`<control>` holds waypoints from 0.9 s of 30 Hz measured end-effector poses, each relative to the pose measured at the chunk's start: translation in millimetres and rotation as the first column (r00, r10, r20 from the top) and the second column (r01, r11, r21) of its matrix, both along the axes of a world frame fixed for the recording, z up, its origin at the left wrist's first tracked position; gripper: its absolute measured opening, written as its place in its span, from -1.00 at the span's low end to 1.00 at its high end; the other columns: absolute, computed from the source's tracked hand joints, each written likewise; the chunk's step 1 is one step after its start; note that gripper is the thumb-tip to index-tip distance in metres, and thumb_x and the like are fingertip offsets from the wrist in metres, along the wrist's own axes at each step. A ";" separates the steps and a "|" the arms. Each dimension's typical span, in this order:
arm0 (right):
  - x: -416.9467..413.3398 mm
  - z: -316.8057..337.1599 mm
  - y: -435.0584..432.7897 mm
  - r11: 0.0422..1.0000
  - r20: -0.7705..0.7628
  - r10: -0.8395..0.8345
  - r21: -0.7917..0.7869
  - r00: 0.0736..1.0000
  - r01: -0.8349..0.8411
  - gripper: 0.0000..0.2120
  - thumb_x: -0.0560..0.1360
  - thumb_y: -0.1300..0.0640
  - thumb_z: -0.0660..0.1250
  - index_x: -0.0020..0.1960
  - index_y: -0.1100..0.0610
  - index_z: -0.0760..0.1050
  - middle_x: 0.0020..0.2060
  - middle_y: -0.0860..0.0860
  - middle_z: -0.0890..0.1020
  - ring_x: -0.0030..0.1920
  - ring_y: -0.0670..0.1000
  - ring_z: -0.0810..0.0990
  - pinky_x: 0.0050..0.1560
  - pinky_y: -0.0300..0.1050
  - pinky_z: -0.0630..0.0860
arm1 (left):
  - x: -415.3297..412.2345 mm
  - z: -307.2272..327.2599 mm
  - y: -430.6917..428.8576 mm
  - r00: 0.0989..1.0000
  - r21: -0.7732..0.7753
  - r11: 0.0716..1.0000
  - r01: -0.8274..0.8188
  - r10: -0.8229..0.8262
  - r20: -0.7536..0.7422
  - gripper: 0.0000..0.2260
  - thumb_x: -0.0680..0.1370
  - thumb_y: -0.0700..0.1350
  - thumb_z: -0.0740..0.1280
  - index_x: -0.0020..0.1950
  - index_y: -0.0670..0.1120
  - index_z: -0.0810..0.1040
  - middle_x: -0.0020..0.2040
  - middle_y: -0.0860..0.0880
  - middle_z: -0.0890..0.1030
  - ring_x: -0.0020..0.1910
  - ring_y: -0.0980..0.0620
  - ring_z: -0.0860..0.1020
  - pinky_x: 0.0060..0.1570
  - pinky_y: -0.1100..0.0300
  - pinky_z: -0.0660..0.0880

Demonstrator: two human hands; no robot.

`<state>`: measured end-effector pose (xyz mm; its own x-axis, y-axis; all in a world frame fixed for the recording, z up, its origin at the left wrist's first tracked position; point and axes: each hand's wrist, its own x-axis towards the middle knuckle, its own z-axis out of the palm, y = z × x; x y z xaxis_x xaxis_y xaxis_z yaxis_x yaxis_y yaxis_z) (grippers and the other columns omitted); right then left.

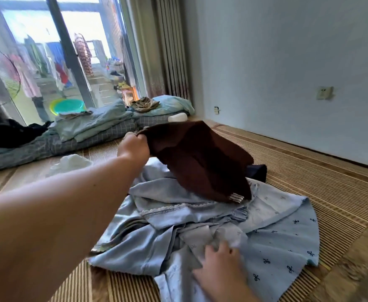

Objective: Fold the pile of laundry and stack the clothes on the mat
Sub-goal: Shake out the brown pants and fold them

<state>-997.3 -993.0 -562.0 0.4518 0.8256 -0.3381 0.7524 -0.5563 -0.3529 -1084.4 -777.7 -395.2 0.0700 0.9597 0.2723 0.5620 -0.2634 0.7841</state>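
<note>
The left hand (133, 147) pinches the dark brown cloth garment (200, 158) clear of the pale blue laundry pile (178, 225) for folding, while the right hand (220, 267) rests flat-fingered there, steadying it on the woven straw mat (298, 162).

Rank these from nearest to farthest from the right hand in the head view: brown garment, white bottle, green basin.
From the right hand, low on the blue pile:
1. Brown garment, just beyond, lifted by the left hand.
2. White bottle, farther back beside the bedding.
3. Green basin, far left by the window.
</note>
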 end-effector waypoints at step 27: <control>-162.7 47.9 -8.0 0.875 -0.012 0.165 0.463 0.986 -0.141 -0.22 0.47 -0.06 0.40 0.56 0.07 0.10 0.49 0.15 0.21 0.47 0.13 0.23 0.44 -0.01 0.19 | -426.3 -123.7 -231.6 0.581 -0.099 0.959 0.266 -0.242 -0.777 -0.97 0.54 -0.01 0.26 -0.05 0.08 0.48 -0.10 0.17 0.58 -0.14 0.16 0.54 -0.31 0.32 0.30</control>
